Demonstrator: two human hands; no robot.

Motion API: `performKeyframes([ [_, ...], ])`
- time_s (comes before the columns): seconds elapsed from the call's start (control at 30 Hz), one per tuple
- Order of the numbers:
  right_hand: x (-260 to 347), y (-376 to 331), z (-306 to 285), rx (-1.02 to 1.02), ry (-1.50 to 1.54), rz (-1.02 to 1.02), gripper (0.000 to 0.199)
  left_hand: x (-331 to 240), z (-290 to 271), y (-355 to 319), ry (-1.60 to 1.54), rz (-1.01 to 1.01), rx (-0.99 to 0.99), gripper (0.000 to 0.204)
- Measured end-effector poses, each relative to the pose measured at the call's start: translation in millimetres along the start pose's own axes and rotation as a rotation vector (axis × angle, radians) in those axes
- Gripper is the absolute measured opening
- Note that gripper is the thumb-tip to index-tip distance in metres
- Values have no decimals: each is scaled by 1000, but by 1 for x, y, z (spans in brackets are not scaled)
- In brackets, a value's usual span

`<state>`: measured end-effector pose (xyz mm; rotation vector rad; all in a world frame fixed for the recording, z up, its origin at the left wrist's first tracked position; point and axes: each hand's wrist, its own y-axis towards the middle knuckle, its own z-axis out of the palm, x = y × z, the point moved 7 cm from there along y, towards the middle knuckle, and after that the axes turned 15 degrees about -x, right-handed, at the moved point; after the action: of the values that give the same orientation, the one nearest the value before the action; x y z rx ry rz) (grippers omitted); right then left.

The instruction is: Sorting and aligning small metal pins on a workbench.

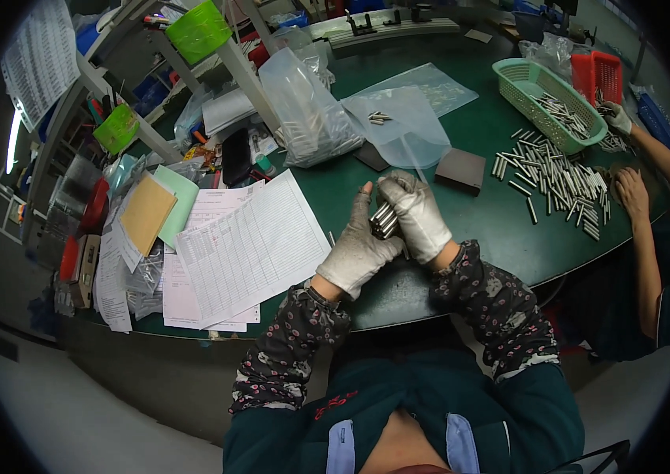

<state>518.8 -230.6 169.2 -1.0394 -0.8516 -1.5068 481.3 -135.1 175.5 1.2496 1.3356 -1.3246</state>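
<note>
You hold a small bundle of short silvery metal rods (383, 220) between your two gloved hands, just above the near edge of the dark green round table (501, 229). The rods' long axis runs from lower left to upper right, ends pointing away from you. Your left hand (358, 251) in its pale work glove cups the bundle from below and the left, fingers curled, thumb raised — closed about the rods. Your right hand (418, 215) covers them from above and the right, fingers bent down over the far ends. Both hands touch the bundle; neither is nearer.

Just beyond lies a clear plastic bag (402, 126) with a few rods on it, and a dark grey flat block (461, 170) beside it. To your left, printed paper forms (252, 249). Farther right, loose silvery rods (560, 182) spread on the table near a green plastic basket (544, 99), where another person's hands (631, 193) work.
</note>
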Motion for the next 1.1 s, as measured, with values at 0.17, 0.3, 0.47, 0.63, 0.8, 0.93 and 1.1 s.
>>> performKeyframes([
  [0.17, -20, 7, -11, 25, 397, 289, 13, -2, 10, 8, -8, 6, 49, 86],
  [0.3, -43, 17, -11, 66, 661, 495, 14, -4, 13, 16, -35, 132, -5, 76],
  [0.47, -39, 17, -12, -55, 640, 503, 14, -7, 17, 21, -69, 146, -36, 67],
  [0.63, -35, 14, -8, 32, 768, 553, 16, -6, 20, 28, -56, 155, -71, 61],
  [0.8, -41, 19, -13, -24, 766, 585, 17, -6, 23, 31, 5, 139, -79, 56],
  [0.93, -41, 20, -16, -74, 775, 578, 19, -6, 24, 31, 14, 162, -97, 50],
  [1.1, -36, 20, -17, -96, 754, 526, 18, -5, 25, 34, -25, 242, -114, 50],
])
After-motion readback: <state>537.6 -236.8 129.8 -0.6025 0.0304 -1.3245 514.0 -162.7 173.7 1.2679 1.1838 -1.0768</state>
